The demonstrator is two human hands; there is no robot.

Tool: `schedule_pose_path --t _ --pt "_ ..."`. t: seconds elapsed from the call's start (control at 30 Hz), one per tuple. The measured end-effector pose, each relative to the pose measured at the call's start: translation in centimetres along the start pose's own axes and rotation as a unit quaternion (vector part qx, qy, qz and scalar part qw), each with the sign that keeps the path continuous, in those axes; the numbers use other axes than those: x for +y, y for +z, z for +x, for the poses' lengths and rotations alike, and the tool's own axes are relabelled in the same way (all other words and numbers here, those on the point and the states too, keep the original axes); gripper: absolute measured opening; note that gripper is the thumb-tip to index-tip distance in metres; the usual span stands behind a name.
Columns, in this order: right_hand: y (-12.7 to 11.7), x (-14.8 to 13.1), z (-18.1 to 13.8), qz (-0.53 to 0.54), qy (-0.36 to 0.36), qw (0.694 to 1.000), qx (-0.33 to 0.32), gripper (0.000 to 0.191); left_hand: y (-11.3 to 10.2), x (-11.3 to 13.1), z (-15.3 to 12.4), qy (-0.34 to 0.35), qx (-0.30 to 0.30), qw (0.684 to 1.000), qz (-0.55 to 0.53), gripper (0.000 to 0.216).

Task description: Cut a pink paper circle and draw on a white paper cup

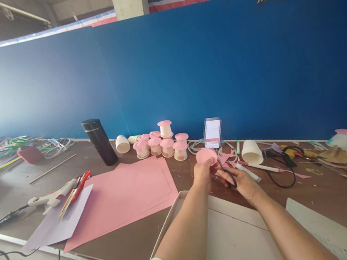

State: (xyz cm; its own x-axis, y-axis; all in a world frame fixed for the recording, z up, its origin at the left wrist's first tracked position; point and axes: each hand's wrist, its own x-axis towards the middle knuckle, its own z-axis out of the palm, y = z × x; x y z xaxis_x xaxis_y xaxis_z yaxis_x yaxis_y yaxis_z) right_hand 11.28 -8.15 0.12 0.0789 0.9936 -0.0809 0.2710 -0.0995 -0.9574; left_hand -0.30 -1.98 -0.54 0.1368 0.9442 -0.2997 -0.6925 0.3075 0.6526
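In the head view, my left hand [203, 171] pinches a round piece of pink paper [205, 156] by its lower edge. My right hand [240, 184] has its fingers in the dark handles of a pair of scissors [230, 178]. The blades reach up beside the right edge of the pink disc; whether they touch it I cannot tell. Pink paper scraps [227, 159] lie just behind the scissors. To the left stand several small paper-cup houses [180, 151] with pink round roofs. Below my hands is a shallow pale box lid [235, 231].
Pink paper sheets [130, 187] lie left, with a glue gun [54, 198] and a red-handled cutter [81, 186] beyond. A black bottle [100, 142] stands behind them. White cups [251, 152], cables [288, 183] and a phone [212, 133] line the blue partition [216, 66].
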Motion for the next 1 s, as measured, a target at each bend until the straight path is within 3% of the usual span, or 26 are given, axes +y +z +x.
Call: schedule_pose_path --t 0.73,1.0 --pt "0.04 0.24 0.20 -0.016 0.006 1.000 0.023 0.050 -0.07 0.05 -0.02 -0.008 -0.009 1.000 0.001 0.030" --pt "0.09 0.25 0.19 -0.024 0.003 0.999 0.025 0.052 0.07 0.25 -0.37 -0.007 -0.009 1.000 0.004 0.024"
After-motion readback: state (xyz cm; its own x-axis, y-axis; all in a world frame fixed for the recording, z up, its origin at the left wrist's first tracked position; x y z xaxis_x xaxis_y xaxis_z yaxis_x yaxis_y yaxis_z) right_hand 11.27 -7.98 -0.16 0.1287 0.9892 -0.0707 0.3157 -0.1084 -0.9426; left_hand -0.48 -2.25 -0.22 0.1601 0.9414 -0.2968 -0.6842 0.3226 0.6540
